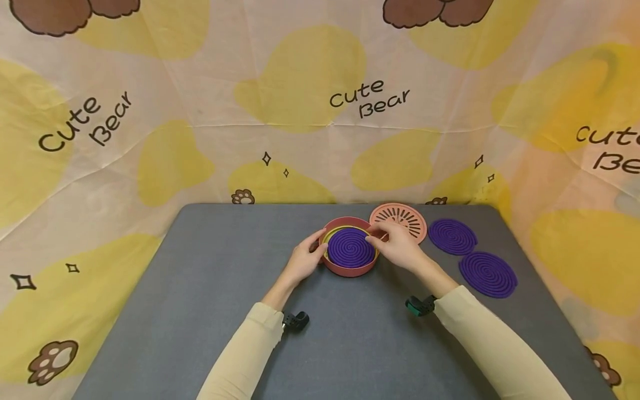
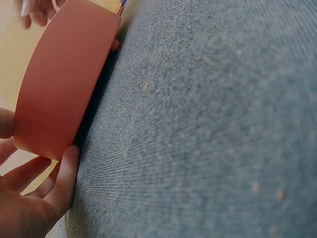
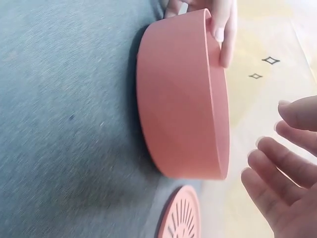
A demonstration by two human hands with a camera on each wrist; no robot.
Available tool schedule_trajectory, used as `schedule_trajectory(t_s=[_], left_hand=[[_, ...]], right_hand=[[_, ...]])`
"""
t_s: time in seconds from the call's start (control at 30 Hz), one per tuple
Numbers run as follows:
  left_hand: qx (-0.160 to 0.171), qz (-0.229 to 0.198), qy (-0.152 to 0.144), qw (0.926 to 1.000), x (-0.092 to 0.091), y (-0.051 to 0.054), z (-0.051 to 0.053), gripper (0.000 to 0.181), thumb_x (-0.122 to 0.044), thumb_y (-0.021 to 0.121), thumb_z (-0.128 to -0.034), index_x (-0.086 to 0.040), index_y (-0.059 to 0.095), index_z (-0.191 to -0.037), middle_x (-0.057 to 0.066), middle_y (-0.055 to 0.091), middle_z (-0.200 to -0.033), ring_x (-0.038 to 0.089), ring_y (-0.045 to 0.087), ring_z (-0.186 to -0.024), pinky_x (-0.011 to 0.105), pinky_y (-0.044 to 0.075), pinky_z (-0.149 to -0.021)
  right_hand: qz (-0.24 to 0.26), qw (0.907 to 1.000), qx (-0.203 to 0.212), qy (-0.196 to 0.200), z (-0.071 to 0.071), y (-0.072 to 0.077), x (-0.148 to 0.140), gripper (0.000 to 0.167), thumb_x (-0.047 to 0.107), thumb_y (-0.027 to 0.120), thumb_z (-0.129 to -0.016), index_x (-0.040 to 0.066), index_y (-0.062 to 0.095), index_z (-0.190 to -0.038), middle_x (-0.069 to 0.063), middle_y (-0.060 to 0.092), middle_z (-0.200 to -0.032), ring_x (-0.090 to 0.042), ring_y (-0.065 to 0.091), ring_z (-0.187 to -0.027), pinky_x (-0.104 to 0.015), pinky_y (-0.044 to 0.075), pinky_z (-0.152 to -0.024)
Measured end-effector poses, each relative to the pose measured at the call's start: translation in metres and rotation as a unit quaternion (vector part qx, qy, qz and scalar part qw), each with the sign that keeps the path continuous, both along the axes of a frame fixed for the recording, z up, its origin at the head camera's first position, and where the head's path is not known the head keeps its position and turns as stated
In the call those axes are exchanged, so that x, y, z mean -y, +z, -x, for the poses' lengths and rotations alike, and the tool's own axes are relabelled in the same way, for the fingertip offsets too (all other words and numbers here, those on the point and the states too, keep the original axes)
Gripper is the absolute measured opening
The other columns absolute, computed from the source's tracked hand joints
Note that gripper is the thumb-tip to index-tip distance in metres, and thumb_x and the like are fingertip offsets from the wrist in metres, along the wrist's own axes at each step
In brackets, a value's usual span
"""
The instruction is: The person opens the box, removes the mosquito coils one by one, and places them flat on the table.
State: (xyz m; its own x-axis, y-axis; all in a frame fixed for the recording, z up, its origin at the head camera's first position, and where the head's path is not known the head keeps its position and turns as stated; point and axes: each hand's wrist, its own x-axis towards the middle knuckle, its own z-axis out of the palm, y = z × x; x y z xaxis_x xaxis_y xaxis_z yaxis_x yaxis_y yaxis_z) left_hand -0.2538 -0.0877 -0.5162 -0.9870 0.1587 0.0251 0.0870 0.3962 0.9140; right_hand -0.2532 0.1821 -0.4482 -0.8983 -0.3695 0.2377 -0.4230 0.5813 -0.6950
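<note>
A round pink box stands on the table in the head view, a yellow rim showing inside it. Within lies a purple spiral coil that looks like a mosquito coil. My left hand grips the box's left side; in the right wrist view its fingers reach over the rim. Above the box's right edge is my right hand. In the right wrist view that right hand has loosely bent fingers, apart from the box, with nothing between them.
A pink slotted lid lies behind and right of the box. Farther right, two more purple coils lie on the grey table, the nearer coil close to the table's right edge. A printed cloth hangs behind.
</note>
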Motion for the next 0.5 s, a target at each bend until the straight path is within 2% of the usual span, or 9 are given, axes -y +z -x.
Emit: schedule_trajectory(t_s=[0.3,0.4,0.5], left_hand=[[-0.001,0.005,0.0,1.0,-0.001,0.001,0.0,0.048,-0.026,0.06,-0.1044,-0.025,0.051,-0.152,0.003,0.054,-0.148,0.02,0.06,-0.105,0.031,0.049,-0.075],[-0.001,0.009,0.001,1.0,0.0,0.001,0.0,0.048,-0.026,0.06,-0.1045,-0.025,0.051,-0.152,0.003,0.053,-0.15,0.02,0.058,-0.109,0.032,0.049,-0.077],[0.003,0.012,0.001,0.9999,0.0,0.001,0.0,0.048,-0.027,0.06,-0.1047,-0.026,0.051,-0.152,0.003,0.053,-0.15,0.021,0.058,-0.109,0.033,0.049,-0.079]], right_hand=[[-0.024,0.9997,-0.001,0.004,0.014,0.0,0.018,0.024,0.02,0.07,-0.098,0.007,0.073,-0.117,-0.006,0.07,-0.106,-0.023,0.063,-0.097,-0.045,0.051,-0.086],[-0.042,0.999,-0.011,0.0,0.019,-0.001,0.023,0.026,0.022,0.071,-0.097,0.007,0.073,-0.118,-0.005,0.071,-0.105,-0.025,0.064,-0.096,-0.048,0.046,-0.09],[-0.053,0.9985,-0.01,0.0,0.024,-0.003,0.027,0.028,0.023,0.071,-0.097,0.005,0.073,-0.119,-0.006,0.071,-0.106,-0.026,0.064,-0.098,-0.048,0.046,-0.091]])
